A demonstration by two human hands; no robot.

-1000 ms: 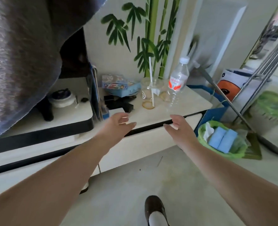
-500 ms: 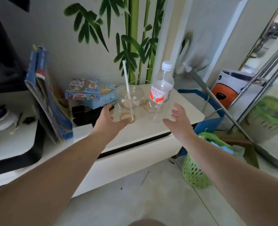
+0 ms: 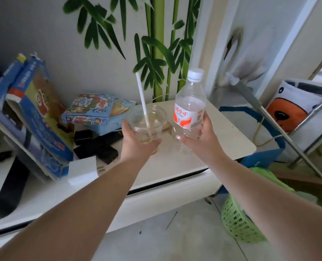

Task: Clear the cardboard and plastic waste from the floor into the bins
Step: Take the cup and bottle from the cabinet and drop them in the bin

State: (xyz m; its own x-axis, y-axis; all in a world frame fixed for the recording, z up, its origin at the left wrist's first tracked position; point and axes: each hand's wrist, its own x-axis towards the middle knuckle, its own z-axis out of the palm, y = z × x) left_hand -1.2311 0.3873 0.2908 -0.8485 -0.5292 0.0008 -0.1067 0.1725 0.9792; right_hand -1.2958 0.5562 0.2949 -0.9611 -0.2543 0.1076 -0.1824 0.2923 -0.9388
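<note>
My left hand [image 3: 136, 146] grips a clear plastic cup [image 3: 147, 121] with a white straw [image 3: 142, 99] standing in it, on the white cabinet top [image 3: 222, 140]. My right hand [image 3: 203, 140] holds a clear plastic bottle [image 3: 190, 110] with a white cap and a red and white label, upright, just right of the cup. A green mesh bin [image 3: 237, 221] stands on the floor below the cabinet's right end, partly hidden by my right forearm.
Colourful cardboard boxes [image 3: 98, 113] lie behind the cup; tall blue boxes [image 3: 33, 110] lean at the left. Black blocks [image 3: 98, 146] and a white box [image 3: 82, 172] sit nearby. A blue bin [image 3: 264, 157], a metal pole [image 3: 281, 130] and an orange and white bag [image 3: 296, 106] stand at the right.
Both hands reached forward to the cabinet top. My left hand closed round the cup and my right hand closed round the bottle. The view moved closer.
</note>
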